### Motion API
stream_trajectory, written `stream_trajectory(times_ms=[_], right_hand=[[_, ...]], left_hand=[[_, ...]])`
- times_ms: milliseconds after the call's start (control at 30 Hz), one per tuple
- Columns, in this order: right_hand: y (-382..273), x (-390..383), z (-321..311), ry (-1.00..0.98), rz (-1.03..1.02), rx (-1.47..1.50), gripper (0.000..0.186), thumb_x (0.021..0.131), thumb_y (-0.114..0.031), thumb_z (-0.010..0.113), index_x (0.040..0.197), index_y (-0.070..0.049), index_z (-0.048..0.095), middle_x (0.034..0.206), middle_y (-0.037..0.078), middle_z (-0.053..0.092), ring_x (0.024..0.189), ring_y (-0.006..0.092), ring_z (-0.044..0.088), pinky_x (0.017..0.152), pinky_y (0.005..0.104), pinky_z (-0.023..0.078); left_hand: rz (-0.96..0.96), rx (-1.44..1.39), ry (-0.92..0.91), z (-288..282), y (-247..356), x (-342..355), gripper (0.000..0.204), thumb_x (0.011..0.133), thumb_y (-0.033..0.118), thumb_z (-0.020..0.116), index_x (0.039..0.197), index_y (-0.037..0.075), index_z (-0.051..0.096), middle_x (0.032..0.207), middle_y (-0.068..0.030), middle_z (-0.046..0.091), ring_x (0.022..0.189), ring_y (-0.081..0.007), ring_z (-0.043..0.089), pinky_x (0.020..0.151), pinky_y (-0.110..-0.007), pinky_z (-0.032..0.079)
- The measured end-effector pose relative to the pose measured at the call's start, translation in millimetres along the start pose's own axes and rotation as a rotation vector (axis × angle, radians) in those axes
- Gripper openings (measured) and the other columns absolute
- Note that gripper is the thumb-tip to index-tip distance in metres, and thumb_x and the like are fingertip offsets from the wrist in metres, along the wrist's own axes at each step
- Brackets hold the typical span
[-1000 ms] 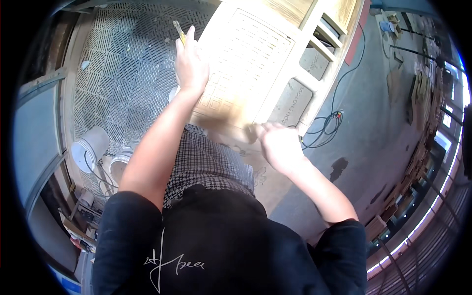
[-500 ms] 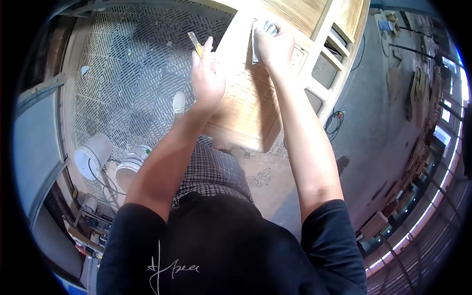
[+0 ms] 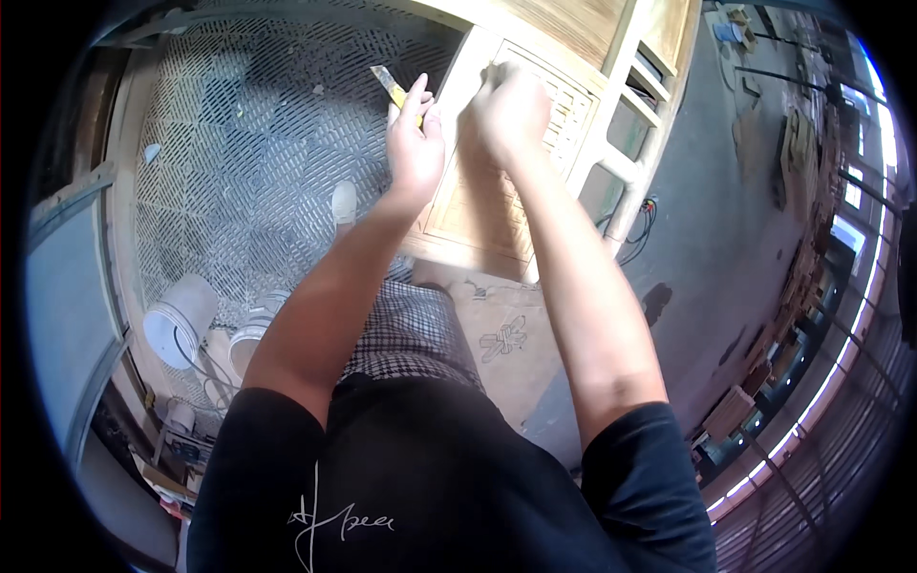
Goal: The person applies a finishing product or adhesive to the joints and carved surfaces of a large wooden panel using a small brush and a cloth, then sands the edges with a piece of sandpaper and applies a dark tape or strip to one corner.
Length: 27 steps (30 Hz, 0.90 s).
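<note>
My left hand [image 3: 415, 153] is closed round a tool with a flat blade and a yellow handle [image 3: 396, 94], its blade pointing up and away. That hand is beside the left edge of a pale wooden furniture piece with a carved panel [image 3: 478, 212]. Over the panel's far part is my right hand [image 3: 514, 107], fingers curled in and slightly smeared by motion. Whatever lies inside its grip is hidden. Carved relief shows on both sides of my right forearm, which throws a shadow across the panel.
Wooden rails [image 3: 621, 162] extend along the furniture's right side. Perforated matting [image 3: 248, 181] covers the floor at left, with white buckets [image 3: 181, 320] nearer me. A cable coil [image 3: 638, 234] lies on the concrete at right. Stacked boards [image 3: 793, 277] line the far right.
My right hand has shifted down and left over the panel; the pale strip and bluish-white item seen by it earlier are now hidden. My left hand has moved slightly right with the yellow-handled tool.
</note>
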State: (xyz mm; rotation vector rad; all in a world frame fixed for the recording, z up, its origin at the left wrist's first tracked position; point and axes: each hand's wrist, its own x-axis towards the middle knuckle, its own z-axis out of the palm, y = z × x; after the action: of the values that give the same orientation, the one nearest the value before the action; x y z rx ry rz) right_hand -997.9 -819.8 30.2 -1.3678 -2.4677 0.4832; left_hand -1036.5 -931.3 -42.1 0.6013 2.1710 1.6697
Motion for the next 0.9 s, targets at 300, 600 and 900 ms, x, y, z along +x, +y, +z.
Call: stream_trajectory(times_ms=[300,600,900], right_hand=[[-31.4,-188.4,-17.8,-0.282,0.185,0.153,0.022,0.098,-0.012,0.055,0.086,0.001,0.067,0.076,0.026,0.066,0.073,0.0453,0.066,0.068,0.0512,0.052],[-34.0,-195.0,-51.7,-0.435,0.184,0.185,0.013,0.09,-0.011,0.06,0.084,0.0,0.064,0.079,0.025,0.066,0.078,0.0442,0.066,0.07,0.0525,0.051],[169.1,-100.9,-114.4,0.281,0.462,0.336,0.028,0.087,-0.021,0.072,0.101,0.003,0.071,0.085,0.021,0.072,0.082,0.0274,0.073,0.076,0.0359,0.054]], left_hand=[[-0.097,-0.104,-0.067,-3.3,-8.4,2.8,0.046,0.097,0.003,0.057,0.143,0.009,0.055,0.117,-0.015,0.061,0.102,-0.0219,0.065,0.091,-0.033,0.051],[-0.038,0.234,-0.016,2.4,10.7,-2.6,0.041,0.101,0.016,0.049,0.141,0.007,0.056,0.124,-0.0252,0.058,0.11,-0.0368,0.062,0.097,-0.041,0.05],[-0.026,0.625,0.03,15.2,28.8,-3.6,0.05,0.105,0.035,0.036,0.147,0.012,0.049,0.141,-0.0252,0.05,0.12,-0.0422,0.057,0.1,-0.046,0.047]])
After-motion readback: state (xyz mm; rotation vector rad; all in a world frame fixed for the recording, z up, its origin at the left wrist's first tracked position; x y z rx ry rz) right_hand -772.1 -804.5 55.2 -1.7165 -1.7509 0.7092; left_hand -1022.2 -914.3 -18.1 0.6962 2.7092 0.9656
